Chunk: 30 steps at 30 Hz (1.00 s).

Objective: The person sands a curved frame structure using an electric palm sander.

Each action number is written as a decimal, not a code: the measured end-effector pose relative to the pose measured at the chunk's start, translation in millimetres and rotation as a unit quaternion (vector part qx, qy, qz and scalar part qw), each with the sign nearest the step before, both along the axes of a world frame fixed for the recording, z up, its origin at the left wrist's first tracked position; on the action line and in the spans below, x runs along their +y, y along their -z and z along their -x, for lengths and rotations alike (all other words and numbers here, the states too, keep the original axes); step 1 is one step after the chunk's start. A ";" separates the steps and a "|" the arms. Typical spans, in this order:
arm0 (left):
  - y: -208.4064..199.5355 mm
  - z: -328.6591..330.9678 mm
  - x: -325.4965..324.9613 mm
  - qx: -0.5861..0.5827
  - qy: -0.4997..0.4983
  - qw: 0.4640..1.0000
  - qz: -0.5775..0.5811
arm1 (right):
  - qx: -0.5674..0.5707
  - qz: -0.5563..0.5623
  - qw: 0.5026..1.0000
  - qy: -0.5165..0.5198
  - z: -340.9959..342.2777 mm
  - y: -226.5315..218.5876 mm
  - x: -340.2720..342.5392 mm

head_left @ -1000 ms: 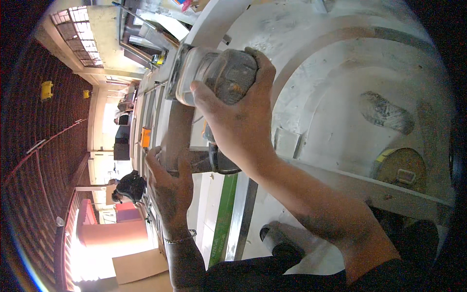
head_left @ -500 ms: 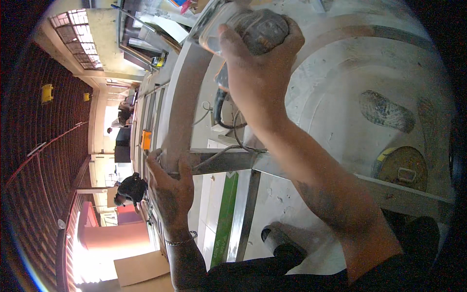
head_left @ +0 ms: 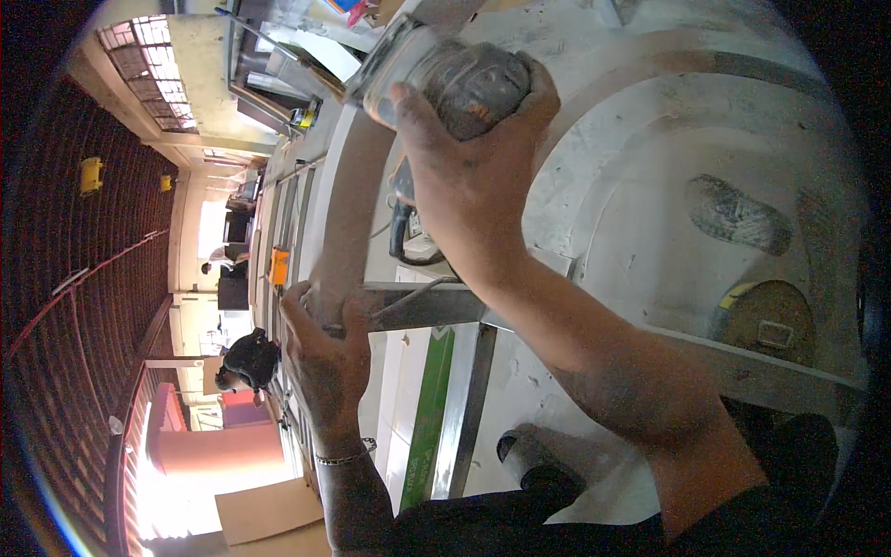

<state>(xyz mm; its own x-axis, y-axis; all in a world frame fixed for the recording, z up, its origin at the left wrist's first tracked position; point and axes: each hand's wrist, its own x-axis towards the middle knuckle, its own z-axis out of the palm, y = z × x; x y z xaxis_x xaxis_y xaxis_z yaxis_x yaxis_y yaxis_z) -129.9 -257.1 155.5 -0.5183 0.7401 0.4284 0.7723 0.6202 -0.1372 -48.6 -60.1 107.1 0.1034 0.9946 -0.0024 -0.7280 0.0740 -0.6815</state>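
Sander gripped over a curved rim

The right hand [head_left: 478, 176] is wrapped around a dusty power sander [head_left: 478, 88], which lies over the upper stretch of the curved rim [head_left: 348, 213]; whether its pad touches there, I cannot tell. The left hand [head_left: 325, 362], a bracelet [head_left: 345, 455] on its wrist, grips the rim's lower end between thumb and fingers. A metal bar [head_left: 422, 306] runs rightward from the rim near that hand. Past the bar, below the rim, are a green strip [head_left: 429, 418] and a grey slipper [head_left: 531, 453]. Well to the right of the rim sits a round brown disc [head_left: 775, 320] with a handle. Farther off, left of the rim, show an orange object [head_left: 278, 266] and a barred window [head_left: 148, 70].
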 end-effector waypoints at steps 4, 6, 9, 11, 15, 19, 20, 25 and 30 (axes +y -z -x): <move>-2.3 -4.7 4.1 -0.052 -0.021 0.998 -0.017 | -0.027 -0.046 0.998 0.023 -2.8 0.0 3.3; -3.7 -5.4 3.6 -0.070 -0.031 0.997 -0.022 | -0.027 -0.004 0.999 -0.024 -6.8 -5.2 4.1; -1.4 -9.4 6.7 -0.057 -0.020 0.998 -0.026 | -0.007 -0.062 0.997 0.048 -0.6 5.7 20.1; -0.9 -10.2 8.0 -0.082 0.004 0.996 -0.030 | -0.026 -0.121 0.984 0.128 4.9 14.5 26.2; -2.5 -7.8 5.3 -0.051 -0.022 0.998 -0.021 | -0.091 -0.022 0.994 0.051 6.8 4.3 -4.2; -5.1 -10.2 5.5 -0.053 -0.032 0.998 -0.018 | -0.141 -0.058 0.987 0.055 6.5 5.0 -10.7; -5.8 -8.5 4.2 -0.055 -0.027 0.998 -0.021 | -0.191 -0.060 0.977 0.072 4.9 2.1 -10.5; -6.9 -7.3 3.9 -0.049 0.001 0.998 -0.027 | -0.074 -0.062 0.995 0.035 -1.7 -7.5 -2.0; -4.7 -2.9 2.7 -0.039 0.016 0.999 -0.019 | -0.029 -0.060 0.998 -0.007 8.0 0.5 -16.4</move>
